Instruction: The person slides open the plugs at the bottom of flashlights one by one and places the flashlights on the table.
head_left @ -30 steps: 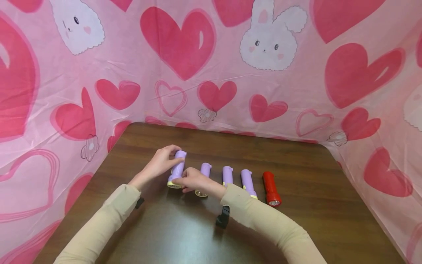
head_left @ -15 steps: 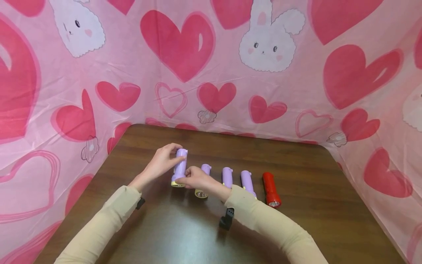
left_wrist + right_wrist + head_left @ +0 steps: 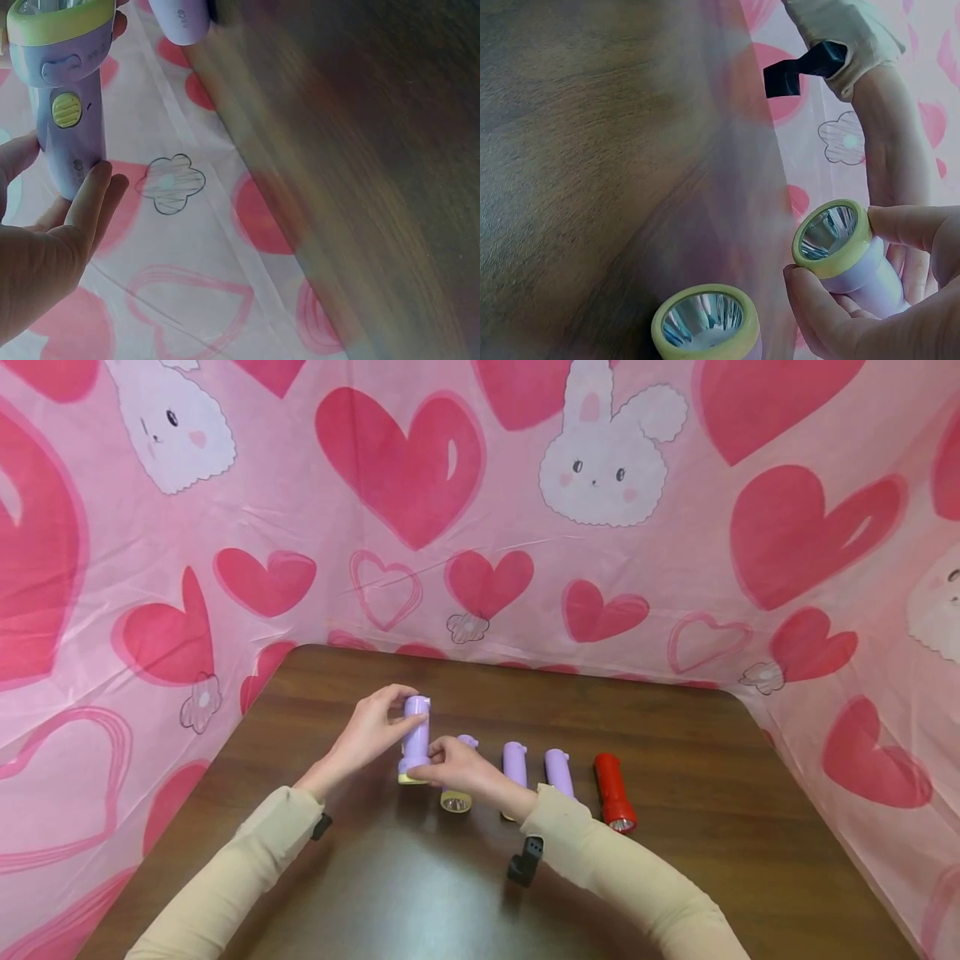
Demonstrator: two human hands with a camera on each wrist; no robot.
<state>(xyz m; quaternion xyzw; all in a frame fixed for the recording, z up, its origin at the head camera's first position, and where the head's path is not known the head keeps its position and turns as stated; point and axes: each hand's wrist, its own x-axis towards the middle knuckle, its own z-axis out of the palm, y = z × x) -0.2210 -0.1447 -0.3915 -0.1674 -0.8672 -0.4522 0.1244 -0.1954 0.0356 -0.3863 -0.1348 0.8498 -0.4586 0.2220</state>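
Observation:
In the head view, a lavender flashlight (image 3: 417, 735) with a pale yellow rim stands nearly upright between both hands at the left of a row. My left hand (image 3: 371, 727) holds its upper, tail end between thumb and fingers. Down at the yellow head, my right hand (image 3: 467, 770) pinches the rim, as the right wrist view shows, with the reflector (image 3: 829, 232) between thumb and finger. A yellow switch (image 3: 67, 110) on the flashlight body faces the left wrist camera. Right behind my right hand lies a second lavender flashlight (image 3: 456, 801), partly covered.
Farther right, two more lavender flashlights (image 3: 514, 763) lie partly hidden by my right arm. A red flashlight (image 3: 614, 793) ends the row. The brown wooden table (image 3: 390, 885) meets a pink heart-print cloth (image 3: 420, 602) at the back and sides.
Both hands have shifted slightly right with the held flashlight. It has turned more upright, and its lens has gone out of sight in the head view. The other flashlights stay put.

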